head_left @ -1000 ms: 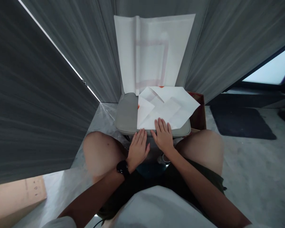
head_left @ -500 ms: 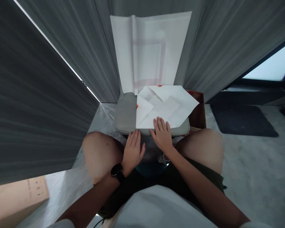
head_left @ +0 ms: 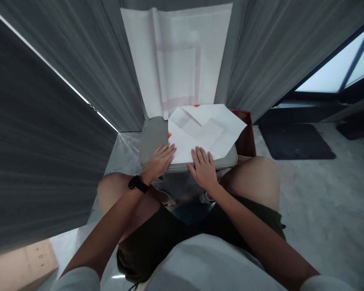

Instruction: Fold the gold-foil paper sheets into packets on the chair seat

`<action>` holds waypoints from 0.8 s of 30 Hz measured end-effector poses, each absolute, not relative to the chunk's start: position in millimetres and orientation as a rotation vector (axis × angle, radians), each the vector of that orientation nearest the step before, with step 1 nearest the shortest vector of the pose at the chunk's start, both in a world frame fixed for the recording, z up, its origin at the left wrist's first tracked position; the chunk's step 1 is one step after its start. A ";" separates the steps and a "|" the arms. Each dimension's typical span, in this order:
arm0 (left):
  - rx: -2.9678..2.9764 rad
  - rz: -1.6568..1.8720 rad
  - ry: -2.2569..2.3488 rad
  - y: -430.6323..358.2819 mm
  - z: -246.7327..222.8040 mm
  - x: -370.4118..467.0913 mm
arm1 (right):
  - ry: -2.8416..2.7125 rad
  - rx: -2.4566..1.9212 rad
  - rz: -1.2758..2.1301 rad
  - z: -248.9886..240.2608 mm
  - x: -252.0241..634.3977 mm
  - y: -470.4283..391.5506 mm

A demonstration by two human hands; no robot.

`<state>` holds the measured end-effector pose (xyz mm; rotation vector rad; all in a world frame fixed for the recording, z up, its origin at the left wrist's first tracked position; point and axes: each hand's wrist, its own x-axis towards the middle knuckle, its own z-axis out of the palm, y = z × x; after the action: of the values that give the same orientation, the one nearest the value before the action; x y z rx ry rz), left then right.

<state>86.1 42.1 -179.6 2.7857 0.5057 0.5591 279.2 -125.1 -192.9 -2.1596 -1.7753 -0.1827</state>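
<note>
A folded white sheet of paper [head_left: 212, 137] with small orange-red marks at its edges lies on the grey chair seat [head_left: 150, 137]. Its right end comes to a point, and folded flaps overlap in the middle. My left hand [head_left: 160, 161] rests at the paper's near left corner, fingers stretched over the edge. Flat on the near edge lies my right hand [head_left: 204, 167], its fingers spread a little on the paper. Neither hand grips anything. A larger white sheet [head_left: 182, 60] with a faint printed frame leans against the chair back, a vertical crease on its left side.
Grey curtains [head_left: 109, 60] hang on both sides of the chair. A reddish-brown box [head_left: 247, 135] stands behind the seat's right side. A dark mat [head_left: 294, 141] lies on the floor at right, and a cardboard box [head_left: 24, 264] sits at lower left.
My left hand has moved up and left from the seat's front edge onto the paper's near left corner. My right hand stays on the near edge. The whole view has shifted slightly.
</note>
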 end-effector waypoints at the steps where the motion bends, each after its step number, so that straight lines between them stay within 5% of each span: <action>1: 2.788 0.561 0.508 41.2 -180.5 86.2 | -1.778 -2.168 -0.188 -192.1 278.9 -125.3; 24: 2.920 0.412 0.708 11.1 -169.1 95.7 | -1.714 -2.149 -0.295 -181.2 276.4 -116.2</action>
<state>95.7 11.1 -169.1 2.9197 0.7079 0.4118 276.4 -116.2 -181.2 -2.1487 -1.7140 -0.2954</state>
